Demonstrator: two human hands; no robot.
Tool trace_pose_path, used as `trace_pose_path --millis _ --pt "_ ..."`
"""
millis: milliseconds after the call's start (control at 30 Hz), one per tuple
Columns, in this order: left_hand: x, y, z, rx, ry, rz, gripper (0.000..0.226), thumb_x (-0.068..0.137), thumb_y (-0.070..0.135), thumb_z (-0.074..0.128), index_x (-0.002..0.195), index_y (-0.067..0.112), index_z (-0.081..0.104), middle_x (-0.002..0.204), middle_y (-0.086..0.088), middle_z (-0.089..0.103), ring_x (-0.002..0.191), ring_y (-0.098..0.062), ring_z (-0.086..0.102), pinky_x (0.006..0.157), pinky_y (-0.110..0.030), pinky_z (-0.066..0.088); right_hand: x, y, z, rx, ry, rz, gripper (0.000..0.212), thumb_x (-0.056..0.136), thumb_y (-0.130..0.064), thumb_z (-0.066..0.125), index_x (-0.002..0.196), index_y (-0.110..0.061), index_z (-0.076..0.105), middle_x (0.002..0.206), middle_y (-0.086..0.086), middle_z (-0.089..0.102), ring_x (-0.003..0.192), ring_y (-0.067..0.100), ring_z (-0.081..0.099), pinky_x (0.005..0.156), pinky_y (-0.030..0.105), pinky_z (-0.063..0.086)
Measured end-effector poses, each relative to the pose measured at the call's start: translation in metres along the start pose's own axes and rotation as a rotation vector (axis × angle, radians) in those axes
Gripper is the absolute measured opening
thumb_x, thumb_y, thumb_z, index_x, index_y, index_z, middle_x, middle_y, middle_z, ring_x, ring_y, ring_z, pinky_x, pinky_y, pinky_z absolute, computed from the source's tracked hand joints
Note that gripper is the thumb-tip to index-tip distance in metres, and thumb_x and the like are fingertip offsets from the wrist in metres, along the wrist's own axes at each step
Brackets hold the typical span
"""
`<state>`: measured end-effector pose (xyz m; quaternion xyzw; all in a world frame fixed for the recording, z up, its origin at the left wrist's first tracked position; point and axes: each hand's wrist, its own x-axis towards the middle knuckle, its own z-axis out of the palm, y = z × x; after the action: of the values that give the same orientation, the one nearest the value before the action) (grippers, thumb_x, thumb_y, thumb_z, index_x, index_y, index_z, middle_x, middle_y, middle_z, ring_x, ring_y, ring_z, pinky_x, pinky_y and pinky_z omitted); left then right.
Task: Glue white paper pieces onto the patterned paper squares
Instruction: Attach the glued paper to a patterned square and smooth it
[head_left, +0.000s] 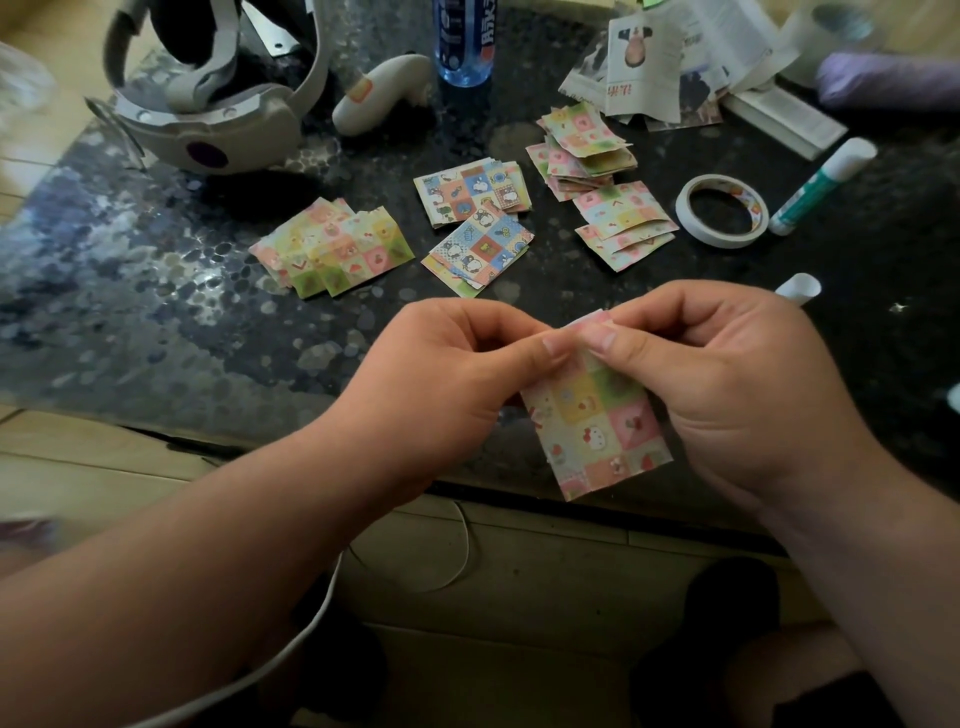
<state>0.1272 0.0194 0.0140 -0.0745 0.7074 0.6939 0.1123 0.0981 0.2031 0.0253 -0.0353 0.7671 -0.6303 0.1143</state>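
I hold one patterned paper square (597, 426) above the table's near edge. My left hand (447, 384) and my right hand (727, 384) both pinch its top edge, thumbs almost touching. Its pastel checked face points toward me. Several piles of patterned squares lie on the dark table: a pink-green pile (332, 249) at left, two blue-patterned piles (475, 192) (480, 249) in the middle, and pink piles (587, 145) (623, 223) at right. A glue stick (821, 182) lies at far right, its white cap (800, 288) beside my right hand.
A roll of white tape (722, 210) lies left of the glue stick. At the back stand a headset (218, 104), a white controller (384, 93), a blue bottle (465, 41) and torn magazine pages (654, 67). A white cable (311, 623) hangs below the table edge.
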Motion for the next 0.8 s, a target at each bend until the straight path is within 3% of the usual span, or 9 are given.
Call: trace_pose_path --millis 133,233,333,433,533,800 --pt "0.0009 0.0004 -0.0006 -0.001 -0.032 -0.02 0.026 0.079 0.031 0.073 0.091 0.008 0.076 0.09 -0.008 0.078 0.089 -0.024 0.076 0.087 -0.047 0.061 0.0002 -0.0006 0.0014 -0.01 0.025 -0.003 0.012 0.079 -0.021 0.081 0.08 -0.01 0.076 0.083 0.012 0.078 0.077 0.028 0.078 0.069 0.053 0.064" --pt "0.0012 -0.0001 -0.0004 -0.006 -0.039 -0.022 0.014 0.084 0.021 0.075 0.09 0.009 0.076 0.089 -0.009 0.078 0.088 -0.025 0.076 0.085 -0.043 0.062 0.0016 -0.0006 0.0022 0.01 0.03 0.004 0.024 0.071 -0.029 0.081 0.081 -0.007 0.076 0.083 0.014 0.077 0.078 0.03 0.078 0.071 0.055 0.063" --pt "0.0027 -0.0016 0.001 -0.005 -0.018 -0.021 0.009 0.085 0.018 0.076 0.086 0.01 0.076 0.088 -0.011 0.078 0.088 -0.03 0.076 0.087 -0.048 0.061 0.0024 -0.0008 0.0028 0.021 0.024 0.006 0.031 0.065 -0.033 0.078 0.08 -0.007 0.074 0.084 0.016 0.077 0.08 0.031 0.077 0.072 0.056 0.063" --pt "0.003 -0.0018 0.0006 -0.009 -0.023 -0.032 0.014 0.083 0.021 0.076 0.086 0.008 0.075 0.089 -0.013 0.077 0.091 -0.034 0.074 0.09 -0.053 0.059 0.0017 -0.0005 0.0032 0.016 0.028 -0.002 0.026 0.068 -0.03 0.079 0.08 -0.008 0.074 0.085 0.015 0.077 0.08 0.03 0.077 0.071 0.055 0.064" --pt "0.0024 -0.0031 0.0001 -0.024 -0.037 -0.039 0.014 0.081 0.023 0.076 0.084 0.009 0.073 0.09 -0.017 0.076 0.091 -0.035 0.074 0.091 -0.056 0.058 0.0021 0.0006 0.0038 -0.015 0.055 -0.02 0.01 0.079 -0.015 0.082 0.081 -0.009 0.074 0.085 0.014 0.077 0.08 0.03 0.077 0.07 0.057 0.063" --pt "0.0042 -0.0053 -0.0008 0.008 -0.038 -0.032 0.022 0.075 0.034 0.076 0.086 0.016 0.079 0.086 -0.006 0.078 0.081 -0.02 0.073 0.077 -0.039 0.059 0.0005 -0.0025 0.0051 -0.046 0.047 -0.04 0.006 0.081 -0.015 0.081 0.081 -0.012 0.076 0.083 0.01 0.078 0.079 0.025 0.077 0.072 0.053 0.064"
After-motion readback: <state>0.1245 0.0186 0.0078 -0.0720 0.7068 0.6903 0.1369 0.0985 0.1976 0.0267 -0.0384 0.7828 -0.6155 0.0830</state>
